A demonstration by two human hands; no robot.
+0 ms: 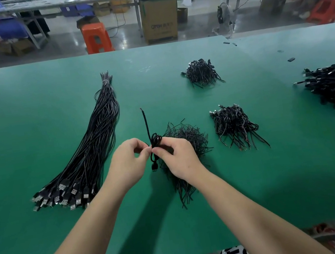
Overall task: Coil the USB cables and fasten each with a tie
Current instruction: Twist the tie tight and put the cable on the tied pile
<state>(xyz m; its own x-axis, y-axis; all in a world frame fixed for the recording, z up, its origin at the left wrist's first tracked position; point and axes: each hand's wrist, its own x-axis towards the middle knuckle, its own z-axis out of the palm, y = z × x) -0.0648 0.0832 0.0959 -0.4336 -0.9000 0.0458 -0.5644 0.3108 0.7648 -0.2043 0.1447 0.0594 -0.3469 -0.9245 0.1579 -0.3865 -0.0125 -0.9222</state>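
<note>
Above the green desk [34, 127], both hands pinch one small coiled black USB cable [155, 142]: the left hand [127, 164] at the waist, the right hand [179, 157] beside it, a twisted tie end [146, 121] sticking up. The cable looks light, limp and springy, so it is probably best held at the coil's waist, where the tie bites.
</note>
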